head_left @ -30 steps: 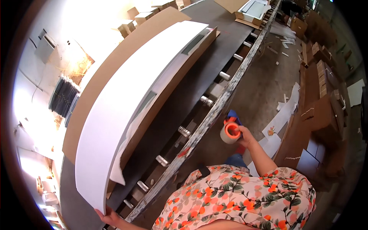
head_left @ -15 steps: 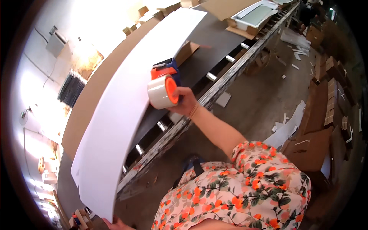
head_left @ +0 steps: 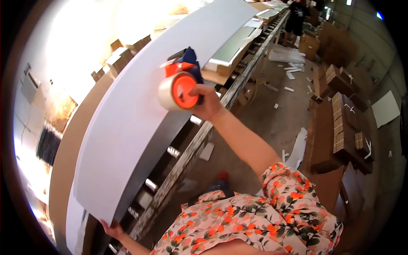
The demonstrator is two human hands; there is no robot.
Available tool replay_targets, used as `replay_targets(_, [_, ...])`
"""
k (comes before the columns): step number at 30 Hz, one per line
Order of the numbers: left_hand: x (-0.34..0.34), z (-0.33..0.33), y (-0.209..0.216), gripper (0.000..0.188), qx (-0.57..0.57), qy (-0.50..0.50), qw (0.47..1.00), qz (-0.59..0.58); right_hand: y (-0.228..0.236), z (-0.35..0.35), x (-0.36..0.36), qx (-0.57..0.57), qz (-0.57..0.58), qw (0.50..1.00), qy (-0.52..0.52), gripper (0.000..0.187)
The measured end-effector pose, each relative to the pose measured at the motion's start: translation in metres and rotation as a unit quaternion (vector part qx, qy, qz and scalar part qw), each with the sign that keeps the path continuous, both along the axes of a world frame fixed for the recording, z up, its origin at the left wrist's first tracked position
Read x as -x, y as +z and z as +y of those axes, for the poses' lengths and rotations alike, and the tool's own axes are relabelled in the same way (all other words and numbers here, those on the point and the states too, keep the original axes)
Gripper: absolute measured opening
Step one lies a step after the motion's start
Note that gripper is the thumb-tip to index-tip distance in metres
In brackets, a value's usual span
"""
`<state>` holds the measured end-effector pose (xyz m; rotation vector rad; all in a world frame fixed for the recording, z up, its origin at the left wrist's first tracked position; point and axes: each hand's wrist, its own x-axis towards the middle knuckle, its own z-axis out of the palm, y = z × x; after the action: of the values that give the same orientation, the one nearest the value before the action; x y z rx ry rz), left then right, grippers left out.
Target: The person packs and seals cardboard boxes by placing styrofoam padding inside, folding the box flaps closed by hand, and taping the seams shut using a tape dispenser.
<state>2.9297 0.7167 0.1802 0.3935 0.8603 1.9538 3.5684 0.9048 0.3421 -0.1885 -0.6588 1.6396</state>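
My right hand (head_left: 207, 102) is closed round the handle of a tape dispenser (head_left: 182, 68) in orange and dark blue, loaded with a wide roll of clear tape. The dispenser is held up above a long white panel (head_left: 123, 114). At the lower left, my left hand (head_left: 112, 230) grips the near end of this panel by its corner. Part of its fingers is hidden by the panel. Under the panel's left side lies a brown cardboard sheet (head_left: 68, 157), with the edge of another white sheet (head_left: 73, 225) showing near its lower end.
A roller conveyor's worn side rail (head_left: 187, 157) runs diagonally beside me. Farther along it lies an open carton (head_left: 233, 55) with a pale glass-like panel. Brown cartons (head_left: 327, 187) stand on the floor to the right, among white scraps (head_left: 289, 70). A person (head_left: 296, 19) stands far off.
The view has swung to the right. The white panel is lifted and reaches farther over the conveyor, and my left hand shows more fully at its near end. The dispenser stays in my right hand.
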Motion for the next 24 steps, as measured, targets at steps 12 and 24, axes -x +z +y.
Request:
replay_targets(12, [-0.318,0.255,0.028,0.037,-0.029,-0.129,0.991,-0.018,-0.008,0.209,-0.306,0.028,-0.021,0.991,-0.128,0.041])
replay_targets(24, [-0.597,0.329,0.004,0.041,0.038,-0.029,0.998,0.046,-0.076,0.384,-0.546,0.085,-0.025,0.993,-0.074,0.031])
